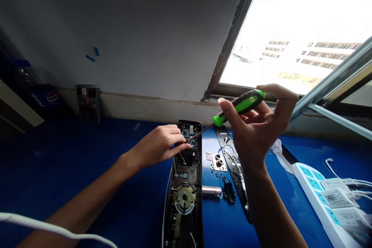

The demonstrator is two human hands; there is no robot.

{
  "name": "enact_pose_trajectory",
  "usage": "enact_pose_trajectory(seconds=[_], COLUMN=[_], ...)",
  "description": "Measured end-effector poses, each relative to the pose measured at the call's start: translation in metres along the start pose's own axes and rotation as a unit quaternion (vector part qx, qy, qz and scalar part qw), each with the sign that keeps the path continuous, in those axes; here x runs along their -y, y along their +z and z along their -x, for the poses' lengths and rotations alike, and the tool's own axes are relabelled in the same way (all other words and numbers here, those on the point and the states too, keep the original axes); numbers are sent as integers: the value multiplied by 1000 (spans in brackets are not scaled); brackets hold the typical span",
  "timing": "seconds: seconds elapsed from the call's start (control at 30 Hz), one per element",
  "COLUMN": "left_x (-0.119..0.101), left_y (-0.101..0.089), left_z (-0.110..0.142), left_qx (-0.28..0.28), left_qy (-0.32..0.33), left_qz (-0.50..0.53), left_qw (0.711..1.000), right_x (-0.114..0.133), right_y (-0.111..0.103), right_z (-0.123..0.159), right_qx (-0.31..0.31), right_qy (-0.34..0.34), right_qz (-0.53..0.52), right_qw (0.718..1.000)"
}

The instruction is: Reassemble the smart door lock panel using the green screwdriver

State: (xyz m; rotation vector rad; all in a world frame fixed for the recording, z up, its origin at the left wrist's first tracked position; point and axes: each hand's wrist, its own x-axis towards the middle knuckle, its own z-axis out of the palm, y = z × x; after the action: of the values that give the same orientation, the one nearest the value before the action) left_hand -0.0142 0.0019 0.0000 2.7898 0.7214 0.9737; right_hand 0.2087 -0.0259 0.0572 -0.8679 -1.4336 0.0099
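The right hand (258, 124) grasps a green-and-black screwdriver (245, 105), tip over an open black device housing (192, 174) on the blue counter (101, 147). The left hand (162, 143) is beside that tip — fingers pinching something or not, I cannot tell.

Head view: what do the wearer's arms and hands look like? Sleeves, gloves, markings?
Left hand and right hand: no gloves, rings or visible markings. Left forearm and right forearm: slim, bare to the picture's edge, no sleeve, watch or bracelet showing. A white cable crosses in front of the left one.
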Motion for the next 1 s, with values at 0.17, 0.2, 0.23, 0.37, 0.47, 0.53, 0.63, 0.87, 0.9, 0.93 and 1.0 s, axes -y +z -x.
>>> enact_pose_trajectory(seconds=[0.17, 0.2, 0.23, 0.37, 0.47, 0.53, 0.63, 0.87, 0.9, 0.93, 1.0], left_x=[1, 2, 2, 4, 5, 4, 2, -2, -2, -2, -2], left_y=[0, 1, 1, 4, 7, 9, 10, 10, 10, 11, 12], left_z=[0, 0, 0, 0, 0, 0, -2, -4, -4, -4, -4], left_qx=[-16, -24, -32, -80, -115, -121, -120, -107, -105, -100, -90], left_qy=[14, 19, 24, 38, 27, 2, -49, -148, -159, -168, -177], left_qz=[7, 9, 10, 20, 60, 102, 158, 203, 204, 207, 217], left_qw=[1000, 1000, 999, 996, 991, 987, 979, 962, 960, 958, 956], right_x=[-1, -1, -1, -3, -10, -14, -18, -18, -19, -20, -21], right_y=[-2, -3, -3, 0, 3, 5, 5, 6, 6, 6, 6], right_z=[-2, -2, -3, -4, -7, -9, -10, -10, -10, -11, -11], right_qx=[5, 4, 1, -40, -79, -90, -96, -103, -103, -102, -90], right_qy=[-11, -12, -10, -18, -69, -88, -87, -87, -89, -92, -98], right_qz=[-19, -23, -23, 1, -10, -16, -14, -35, -42, -51, -72], right_qw=[1000, 1000, 1000, 999, 994, 992, 991, 990, 990, 989, 988])
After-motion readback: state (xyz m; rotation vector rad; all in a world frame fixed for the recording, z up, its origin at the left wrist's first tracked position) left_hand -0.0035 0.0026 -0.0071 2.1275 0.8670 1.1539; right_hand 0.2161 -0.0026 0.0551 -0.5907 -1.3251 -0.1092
